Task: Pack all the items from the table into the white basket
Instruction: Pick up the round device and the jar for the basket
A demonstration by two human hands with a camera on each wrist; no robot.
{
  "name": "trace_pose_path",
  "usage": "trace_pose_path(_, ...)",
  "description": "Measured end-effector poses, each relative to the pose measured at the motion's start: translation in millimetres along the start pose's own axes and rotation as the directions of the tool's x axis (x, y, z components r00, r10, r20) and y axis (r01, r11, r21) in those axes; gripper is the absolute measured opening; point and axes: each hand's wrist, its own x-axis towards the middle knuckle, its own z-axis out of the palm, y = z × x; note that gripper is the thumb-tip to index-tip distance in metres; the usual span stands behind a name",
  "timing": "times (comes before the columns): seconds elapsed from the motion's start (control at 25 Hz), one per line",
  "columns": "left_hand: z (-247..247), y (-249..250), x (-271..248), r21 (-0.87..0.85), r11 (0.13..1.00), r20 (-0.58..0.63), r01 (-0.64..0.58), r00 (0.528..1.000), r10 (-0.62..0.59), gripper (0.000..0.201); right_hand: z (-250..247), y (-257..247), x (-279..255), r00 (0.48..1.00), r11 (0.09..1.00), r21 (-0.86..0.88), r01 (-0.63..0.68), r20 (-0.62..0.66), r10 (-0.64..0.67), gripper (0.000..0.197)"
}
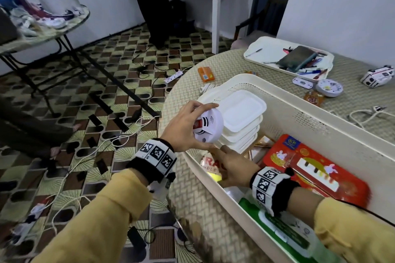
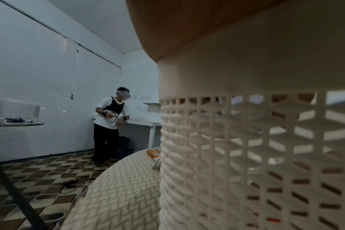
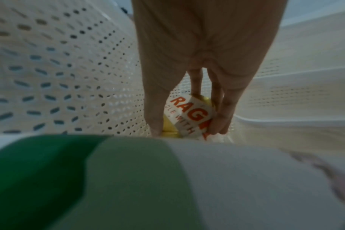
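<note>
Nearest to me, my right wrist view is half blocked by a blurred green and white pack (image 3: 128,179), and I cannot read anything on it. Behind it my right hand (image 3: 199,62) reaches down into the corner of the white basket (image 3: 59,70). The fingers (image 3: 220,124) and thumb are curled around a small roll of tape (image 3: 189,116), white with orange letters and something yellow under it; it seems to be fragile tape, but the word is cut off. In the head view this hand (image 1: 233,168) hides most of the roll.

My left wrist view shows almost only the basket wall (image 2: 256,140) and a piece of skin at the top, so the left hand's grip is not seen there. From the head camera, my left hand (image 1: 183,128) is raised over the basket's near left corner, with the fingers spread and clamped on the rim of a round white smoke detector (image 1: 208,127), which is tilted and has a red label.

Inside the basket (image 1: 310,117) stand a stack of white trays (image 1: 241,121) and a red flat box (image 1: 316,168).

Farther on the table (image 1: 235,62) lie an orange packet (image 1: 206,74), a white round device (image 1: 329,88), a toy vehicle (image 1: 377,76), a white cord (image 1: 363,115) and a white tray of pens (image 1: 267,49).
</note>
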Motion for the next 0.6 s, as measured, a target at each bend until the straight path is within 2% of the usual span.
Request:
trace_pose_path(0.2,-1,1,1,0.011,1.0,-0.003,0.006,1.0,-0.006,0.095,-2,7,11,0.997,0.985,0.159,-0.071,0.015,0.069,0.081)
trace_pose_path(0.32,-1,2,1,0.005,1.0,0.0,0.011,1.0,-0.011,0.095,-7,12,10,0.991,0.954,0.271,-0.13,0.054,0.12,0.082)
trace_pose_path(0.4,-1,3,0,0.012,1.0,0.005,0.018,1.0,-0.018,0.095,-10,16,8,0.982,0.937,0.311,-0.159,0.149,0.118,0.092)
trace_pose_path(0.48,-1,3,0,0.023,1.0,0.011,0.021,1.0,-0.021,0.096,-11,20,4,0.965,0.948,0.264,-0.175,0.237,0.112,0.1)
trace_pose_path(0.6,-2,3,0,0.042,0.999,0.027,0.027,0.999,-0.028,0.097,-17,20,-6,0.973,0.969,0.185,-0.165,0.19,0.13,0.085)
